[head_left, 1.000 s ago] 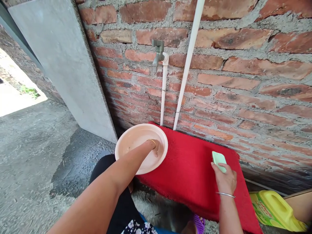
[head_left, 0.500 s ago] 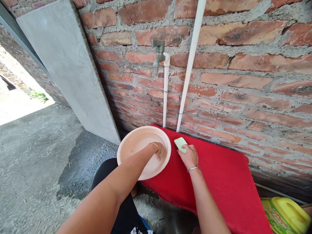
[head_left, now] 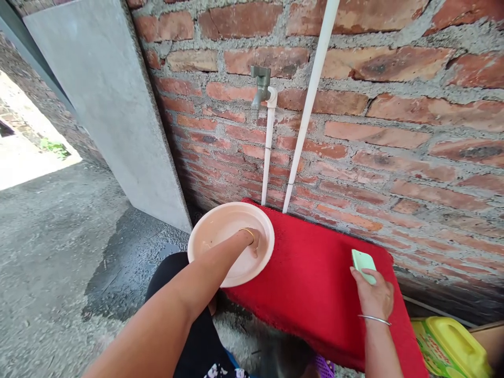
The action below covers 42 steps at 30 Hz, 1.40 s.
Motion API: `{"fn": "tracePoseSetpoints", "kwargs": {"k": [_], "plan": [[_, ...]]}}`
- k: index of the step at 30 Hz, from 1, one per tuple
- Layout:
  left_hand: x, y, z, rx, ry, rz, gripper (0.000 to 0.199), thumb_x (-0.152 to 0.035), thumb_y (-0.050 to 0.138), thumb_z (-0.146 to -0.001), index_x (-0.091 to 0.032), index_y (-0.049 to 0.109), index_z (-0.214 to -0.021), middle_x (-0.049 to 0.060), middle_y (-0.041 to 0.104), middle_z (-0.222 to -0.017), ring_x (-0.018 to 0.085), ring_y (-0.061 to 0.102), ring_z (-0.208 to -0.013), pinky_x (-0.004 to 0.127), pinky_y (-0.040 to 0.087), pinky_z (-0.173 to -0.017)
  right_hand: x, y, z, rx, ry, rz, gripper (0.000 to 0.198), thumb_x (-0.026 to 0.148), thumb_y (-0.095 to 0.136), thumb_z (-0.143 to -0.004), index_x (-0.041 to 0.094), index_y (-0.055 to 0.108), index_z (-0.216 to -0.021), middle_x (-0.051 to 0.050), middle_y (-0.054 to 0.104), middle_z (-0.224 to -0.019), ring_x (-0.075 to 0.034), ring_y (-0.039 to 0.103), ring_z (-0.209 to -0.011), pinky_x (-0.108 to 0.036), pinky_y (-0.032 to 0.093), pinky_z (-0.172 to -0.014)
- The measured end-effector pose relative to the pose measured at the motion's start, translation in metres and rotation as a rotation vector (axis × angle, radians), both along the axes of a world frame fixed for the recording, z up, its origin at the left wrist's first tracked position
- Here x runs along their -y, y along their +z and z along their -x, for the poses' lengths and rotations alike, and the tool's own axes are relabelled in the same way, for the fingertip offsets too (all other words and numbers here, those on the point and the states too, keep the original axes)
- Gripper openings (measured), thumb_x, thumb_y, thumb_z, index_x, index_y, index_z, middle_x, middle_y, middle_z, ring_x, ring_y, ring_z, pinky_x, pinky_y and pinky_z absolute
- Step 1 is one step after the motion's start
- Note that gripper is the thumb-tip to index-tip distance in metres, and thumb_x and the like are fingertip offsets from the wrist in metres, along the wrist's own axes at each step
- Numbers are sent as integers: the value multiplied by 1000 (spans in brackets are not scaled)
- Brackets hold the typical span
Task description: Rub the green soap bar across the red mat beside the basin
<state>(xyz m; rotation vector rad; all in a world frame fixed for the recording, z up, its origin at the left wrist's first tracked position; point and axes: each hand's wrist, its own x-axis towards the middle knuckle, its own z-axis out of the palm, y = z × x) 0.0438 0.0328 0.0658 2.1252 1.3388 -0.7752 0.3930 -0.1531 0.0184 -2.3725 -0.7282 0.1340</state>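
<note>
My left hand (head_left: 254, 242) reaches down inside the round peach-coloured basin (head_left: 202, 216), near its right side. A thin gold bangle circles that wrist. The forearm and wrist hide most of its fingers, so their grip is not visible. On the right, my right hand (head_left: 375, 296) has its thumb and fingers closed around a pale green oblong block (head_left: 363, 261) with rounded corners, perhaps a scrubbing brush. It is over the far right part of the red cloth (head_left: 311, 273). A silver bangle is on this wrist.
The basin stands at the left end of the cloth-covered surface. Behind it, a tap (head_left: 260, 92) and white pipes (head_left: 311, 100) run along a brick wall. A grey slab (head_left: 98, 100) leans at left. At lower right is a yellow jug (head_left: 452, 346); a purple item (head_left: 325, 366) shows below.
My right hand has carried the pale green block rightward along the red cloth, away from the basin. My left hand stays inside the basin. The view has shifted slightly.
</note>
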Motion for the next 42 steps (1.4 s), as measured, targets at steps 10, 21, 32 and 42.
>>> {"fn": "tracePoseSetpoints", "kwargs": {"k": [10, 21, 32, 42], "plan": [[7, 9, -5, -135, -33, -4, 75, -32, 96, -46, -14, 75, -116, 14, 74, -120, 36, 71, -105, 41, 55, -98, -108, 14, 156, 76, 643, -46, 27, 46, 67, -77, 26, 70, -94, -3, 54, -99, -20, 56, -91, -31, 44, -85], [-3, -11, -4, -114, -39, 10, 76, -35, 97, -41, -18, 77, -111, 13, 76, -115, 38, 69, -108, 44, 54, -99, -102, 13, 106, 124, 568, 140, 30, 47, 66, -80, 26, 70, -101, -3, 53, -95, -21, 58, -87, -33, 45, -83], [5, 7, 2, -82, 21, -22, 77, -35, 96, -43, -14, 75, -114, 16, 74, -121, 37, 71, -102, 46, 58, -91, -12, 12, -3, 61, 197, 287, 59, 70, 48, -81, 28, 64, -120, -12, 59, -110, -27, 63, -89, -41, 50, -83], [8, 6, 8, -115, 16, -77, 71, -37, 93, -48, -15, 74, -113, 17, 75, -115, 35, 71, -100, 43, 58, -89, -6, 8, -7, 33, 290, 261, 55, 61, 51, -83, 26, 61, -124, -13, 60, -112, -28, 61, -104, -40, 48, -92]]}}
